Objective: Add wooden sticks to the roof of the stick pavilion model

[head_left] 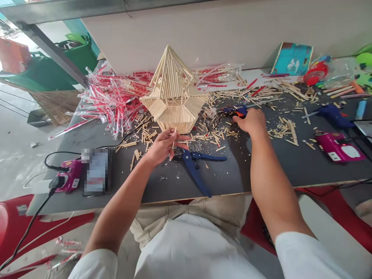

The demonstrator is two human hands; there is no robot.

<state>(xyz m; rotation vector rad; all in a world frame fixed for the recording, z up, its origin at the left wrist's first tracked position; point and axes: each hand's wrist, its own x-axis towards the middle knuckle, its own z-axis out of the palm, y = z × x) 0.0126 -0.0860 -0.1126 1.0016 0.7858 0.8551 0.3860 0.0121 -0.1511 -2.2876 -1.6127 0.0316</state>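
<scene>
As the left hand [163, 147] pinched a short wooden stick [174, 136], the right hand [250, 121] closed around a blue glue gun [233, 112]!
Just past the left hand, a stick-built pavilion [174, 119] stood on the dark worktable [162, 190], its slatted, many-sided lower panels looking complete and its peaked roof showing ribs with open gaps between them, with no slats across those gaps. Blue-handled cutters [194, 167] lay right by the left hand, amid a scatter of cut stick pieces [216, 136]. Behind the pavilion on the left sprawled a heap of sticks in red-printed plastic sleeves [109, 104]. Far right sat a second blue glue gun [334, 116], beside a magenta electrical unit [338, 148].
</scene>
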